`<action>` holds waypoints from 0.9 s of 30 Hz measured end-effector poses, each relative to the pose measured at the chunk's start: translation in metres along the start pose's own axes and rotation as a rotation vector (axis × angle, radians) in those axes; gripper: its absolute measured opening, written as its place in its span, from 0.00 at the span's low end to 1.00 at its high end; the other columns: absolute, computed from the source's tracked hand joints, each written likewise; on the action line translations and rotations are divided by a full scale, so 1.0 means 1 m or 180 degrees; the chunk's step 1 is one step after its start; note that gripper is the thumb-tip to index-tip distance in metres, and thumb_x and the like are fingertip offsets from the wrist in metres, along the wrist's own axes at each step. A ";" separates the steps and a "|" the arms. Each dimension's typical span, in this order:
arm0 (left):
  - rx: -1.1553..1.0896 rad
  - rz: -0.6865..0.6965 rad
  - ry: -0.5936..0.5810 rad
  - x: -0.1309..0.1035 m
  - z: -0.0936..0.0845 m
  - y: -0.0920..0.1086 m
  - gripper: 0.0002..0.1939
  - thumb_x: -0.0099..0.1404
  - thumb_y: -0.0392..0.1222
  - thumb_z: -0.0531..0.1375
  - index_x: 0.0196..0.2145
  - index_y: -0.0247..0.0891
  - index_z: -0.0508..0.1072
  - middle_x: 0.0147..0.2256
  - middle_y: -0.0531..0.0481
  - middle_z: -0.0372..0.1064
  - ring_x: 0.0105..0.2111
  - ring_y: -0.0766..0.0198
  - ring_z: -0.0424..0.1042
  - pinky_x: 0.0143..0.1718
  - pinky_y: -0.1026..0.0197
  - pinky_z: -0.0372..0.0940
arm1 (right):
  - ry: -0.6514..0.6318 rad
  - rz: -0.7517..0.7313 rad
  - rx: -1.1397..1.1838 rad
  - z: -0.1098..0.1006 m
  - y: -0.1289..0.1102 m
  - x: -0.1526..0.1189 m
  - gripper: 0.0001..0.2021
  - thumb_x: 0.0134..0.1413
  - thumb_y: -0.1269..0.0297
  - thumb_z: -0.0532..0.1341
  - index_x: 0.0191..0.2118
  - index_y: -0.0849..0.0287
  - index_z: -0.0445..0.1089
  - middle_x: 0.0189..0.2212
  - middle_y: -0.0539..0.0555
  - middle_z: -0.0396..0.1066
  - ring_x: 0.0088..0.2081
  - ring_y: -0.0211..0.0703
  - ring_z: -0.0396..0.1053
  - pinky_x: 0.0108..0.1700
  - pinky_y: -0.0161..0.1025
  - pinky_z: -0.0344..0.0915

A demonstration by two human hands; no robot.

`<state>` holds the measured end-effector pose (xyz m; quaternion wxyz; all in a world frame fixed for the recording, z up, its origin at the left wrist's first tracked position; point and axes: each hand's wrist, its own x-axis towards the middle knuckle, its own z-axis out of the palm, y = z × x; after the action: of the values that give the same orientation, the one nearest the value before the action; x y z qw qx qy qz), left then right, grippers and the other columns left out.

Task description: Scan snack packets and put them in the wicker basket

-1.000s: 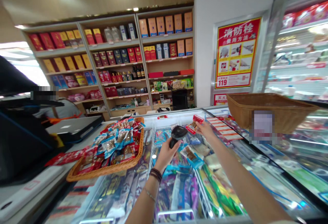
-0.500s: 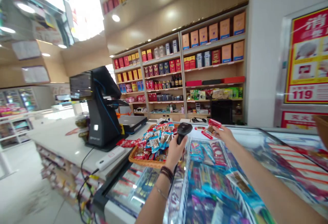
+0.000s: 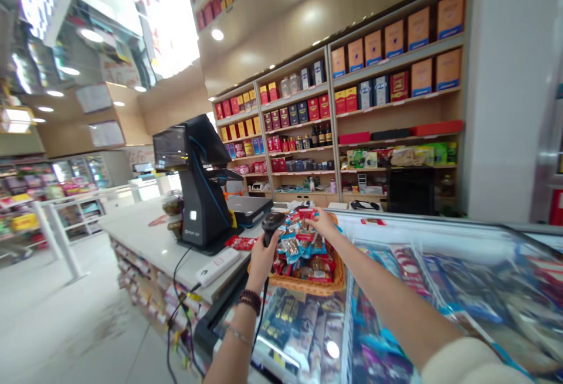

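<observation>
My left hand [image 3: 264, 255] is wrapped round the handle of a black barcode scanner [image 3: 273, 221], held upright at the left side of a wicker basket [image 3: 303, 284]. The basket holds many small red and blue snack packets [image 3: 292, 246]. Over the basket's back part, my right hand [image 3: 323, 224] has its fingers closed on a small red packet [image 3: 308, 213]. A single red packet [image 3: 373, 221] lies apart on the freezer's back ledge, to the right of the basket.
A black checkout terminal [image 3: 197, 190] and a flat scale [image 3: 248, 209] stand on the white counter [image 3: 145, 220] at left. Under the basket is a glass-topped freezer [image 3: 308, 331]. Cables [image 3: 171, 313] hang off the counter's edge. Stocked shelves [image 3: 398, 102] rise behind.
My right hand has moved left from the freezer ledge to over the basket, holding a red packet. My left hand with the scanner has shifted left. The view has turned left.
</observation>
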<state>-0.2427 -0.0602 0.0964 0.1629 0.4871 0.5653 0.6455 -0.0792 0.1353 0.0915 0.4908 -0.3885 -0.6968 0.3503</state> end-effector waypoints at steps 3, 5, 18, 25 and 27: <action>0.0099 -0.0074 0.0131 0.001 -0.008 -0.010 0.35 0.57 0.80 0.63 0.24 0.42 0.65 0.15 0.57 0.60 0.16 0.66 0.59 0.20 0.63 0.54 | 0.0335 -0.0337 -0.1075 0.012 -0.001 -0.005 0.25 0.46 0.70 0.76 0.51 0.54 0.73 0.45 0.57 0.80 0.53 0.57 0.77 0.60 0.51 0.69; 0.0153 -0.0081 0.0175 0.002 -0.010 -0.015 0.35 0.57 0.80 0.63 0.24 0.42 0.64 0.15 0.56 0.60 0.16 0.66 0.60 0.20 0.63 0.54 | 0.0538 -0.0613 -0.1401 0.012 -0.001 -0.010 0.26 0.47 0.70 0.75 0.53 0.55 0.73 0.53 0.61 0.77 0.58 0.59 0.73 0.64 0.52 0.65; -0.0370 0.0118 -0.0777 -0.022 0.085 0.039 0.29 0.62 0.70 0.63 0.24 0.42 0.65 0.15 0.56 0.61 0.15 0.68 0.60 0.19 0.64 0.54 | 0.0542 0.0106 -0.1960 -0.216 0.063 -0.109 0.06 0.56 0.66 0.70 0.40 0.55 0.78 0.39 0.55 0.78 0.43 0.49 0.75 0.54 0.46 0.70; -0.0700 0.0118 -0.1431 -0.069 0.182 0.063 0.27 0.63 0.67 0.65 0.26 0.42 0.65 0.17 0.56 0.62 0.16 0.68 0.62 0.19 0.65 0.55 | 0.0136 0.1230 -0.1163 -0.321 0.074 -0.213 0.16 0.30 0.66 0.81 0.29 0.55 0.80 0.29 0.53 0.79 0.34 0.50 0.76 0.43 0.42 0.73; -0.0738 0.0057 -0.1580 -0.084 0.206 0.064 0.26 0.64 0.66 0.64 0.26 0.42 0.66 0.17 0.57 0.62 0.15 0.68 0.62 0.19 0.65 0.55 | 0.0030 0.1150 -0.1118 -0.319 0.071 -0.230 0.20 0.23 0.65 0.82 0.30 0.55 0.81 0.30 0.52 0.80 0.35 0.50 0.76 0.40 0.40 0.72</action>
<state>-0.0135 -0.0263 0.0923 0.3455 0.6134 0.4260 0.5682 0.2897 -0.0025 0.0223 0.3484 -0.5877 -0.6639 0.3041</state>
